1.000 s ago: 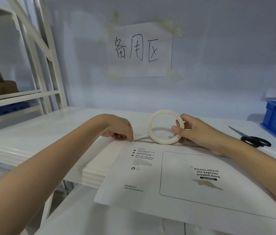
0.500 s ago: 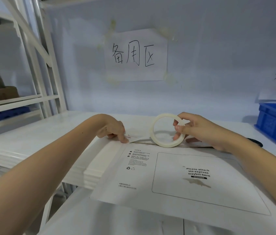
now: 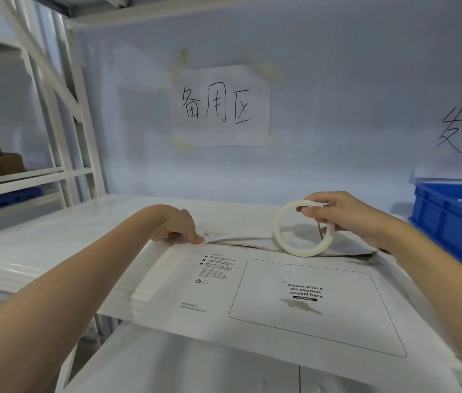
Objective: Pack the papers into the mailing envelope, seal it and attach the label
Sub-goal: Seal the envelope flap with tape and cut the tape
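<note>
A white mailing envelope (image 3: 266,304) lies flat on the white table, printed side up, with a framed box reading "Please attach sto express waybill here". Its flap (image 3: 241,236) at the far edge lies partly raised, showing a dark gap under it. My left hand (image 3: 177,226) has its fingers curled and presses a fingertip down on the flap's left end. My right hand (image 3: 346,215) pinches a pale ring-shaped tape roll (image 3: 302,228), held upright over the flap's right half with its lower rim on the envelope. No papers or label are visible.
A blue plastic crate (image 3: 456,225) stands at the right edge of the table. White shelving (image 3: 54,114) rises on the left with a cardboard box and a blue bin behind it. Handwritten paper signs (image 3: 221,106) hang on the back wall.
My right hand has carried the tape roll to the right along the flap. My left hand stayed pressing the flap's left end. The view has tilted up, and the scissors are out of sight.
</note>
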The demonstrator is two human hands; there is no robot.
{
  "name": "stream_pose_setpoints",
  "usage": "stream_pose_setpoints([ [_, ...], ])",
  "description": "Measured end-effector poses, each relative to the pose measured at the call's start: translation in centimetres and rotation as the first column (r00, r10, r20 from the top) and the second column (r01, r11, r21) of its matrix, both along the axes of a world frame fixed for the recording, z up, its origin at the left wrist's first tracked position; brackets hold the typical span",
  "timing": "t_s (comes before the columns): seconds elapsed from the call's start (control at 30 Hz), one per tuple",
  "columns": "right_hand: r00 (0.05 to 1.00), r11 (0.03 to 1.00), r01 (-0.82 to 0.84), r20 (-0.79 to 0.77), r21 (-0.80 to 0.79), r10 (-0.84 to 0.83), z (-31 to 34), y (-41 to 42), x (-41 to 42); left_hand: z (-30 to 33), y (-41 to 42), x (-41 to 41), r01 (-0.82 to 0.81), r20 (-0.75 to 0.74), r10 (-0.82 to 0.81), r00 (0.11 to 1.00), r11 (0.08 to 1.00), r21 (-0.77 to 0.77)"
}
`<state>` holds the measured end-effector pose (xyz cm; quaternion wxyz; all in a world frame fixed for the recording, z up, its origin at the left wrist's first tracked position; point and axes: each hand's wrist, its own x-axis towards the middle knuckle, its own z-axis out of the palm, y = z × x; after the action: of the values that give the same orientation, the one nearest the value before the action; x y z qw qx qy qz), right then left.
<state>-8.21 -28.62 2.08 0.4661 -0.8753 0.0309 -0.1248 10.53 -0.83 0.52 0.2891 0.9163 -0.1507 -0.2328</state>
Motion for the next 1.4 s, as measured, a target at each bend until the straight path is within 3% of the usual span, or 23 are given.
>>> stream_pose_setpoints([
  [0.1,1.000,1.000,0.028,-0.004,0.013,-0.028,-0.4,-0.1,0.2,-0.2,0.0,0.2,-0.042,0.039,0.043,0.998,0.999,-0.014],
  [0.27,0.998,0.981,-0.044,-0.039,0.191,0.052,-1.3,1.2,0.8,-1.4,0.3,0.2,-0.159,0.367,0.120,0.922,0.984,0.077],
  [0.33,0.986,0.952,-0.100,-0.100,0.289,0.134,-1.7,1.7,1.0,-1.7,0.8,0.7,-0.214,0.364,0.190,0.912,0.976,0.026],
  [0.47,0.973,0.892,-0.137,-0.109,0.431,0.202,-1.9,1.9,1.2,-1.7,1.7,1.4,-0.304,0.213,0.317,0.924,0.948,-0.091],
  [0.87,1.000,0.984,-0.011,-0.010,0.178,0.013,-0.3,-0.5,0.6,-2.0,2.1,1.8,-0.317,0.218,0.331,0.918,0.943,-0.098],
  [1.03,1.000,0.976,0.024,-0.014,0.215,-0.021,-0.7,-0.4,0.9,-1.6,1.1,1.0,-0.261,0.417,0.246,0.875,0.965,-0.022],
  [1.2,0.999,0.972,0.013,-0.037,0.236,-0.004,-0.7,-0.5,0.8,-1.7,0.3,0.7,-0.086,0.461,0.151,0.874,0.984,-0.157],
  [1.3,0.999,0.972,0.014,-0.043,0.236,-0.004,-0.7,-0.5,0.8,-2.1,-0.5,0.2,0.009,0.575,0.069,0.815,0.991,-0.131],
  [1.4,0.999,0.972,0.015,-0.049,0.236,-0.004,-0.7,-0.5,0.9,-2.3,-1.4,-0.2,0.034,0.608,0.092,0.788,0.981,-0.191],
])
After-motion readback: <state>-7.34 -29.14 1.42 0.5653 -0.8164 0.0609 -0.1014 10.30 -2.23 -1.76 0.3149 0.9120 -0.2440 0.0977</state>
